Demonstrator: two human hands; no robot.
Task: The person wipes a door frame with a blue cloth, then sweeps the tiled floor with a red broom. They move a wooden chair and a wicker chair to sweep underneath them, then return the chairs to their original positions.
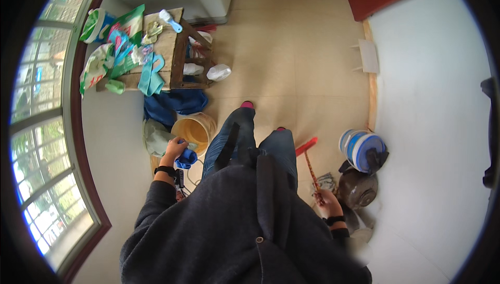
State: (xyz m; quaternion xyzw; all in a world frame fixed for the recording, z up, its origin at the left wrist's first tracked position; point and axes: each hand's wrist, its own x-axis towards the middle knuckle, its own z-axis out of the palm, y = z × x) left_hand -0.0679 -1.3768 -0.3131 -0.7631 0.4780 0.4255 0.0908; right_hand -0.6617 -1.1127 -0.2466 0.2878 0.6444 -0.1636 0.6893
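Note:
My left hand (175,149) grips a bunched blue cloth (186,159) that hangs below the fingers, beside the rim of a yellowish plastic bucket (203,122). A grey-green bag (154,137) stands against the wall behind that hand. On the other side, my right hand (328,202) is closed around the patterned handle (311,170) of a broom. Its red head (306,147) rests near the floor, just right of my leg. Part of the handle is hidden by my fingers.
A wooden table (166,53) at the left holds detergent bags, a plastic tub (95,26) and a blue-handled brush (170,20). Beside its legs lies a white plastic jug (219,72). Blue-white buckets (361,149) and a dark pot (358,188) stand along the right wall.

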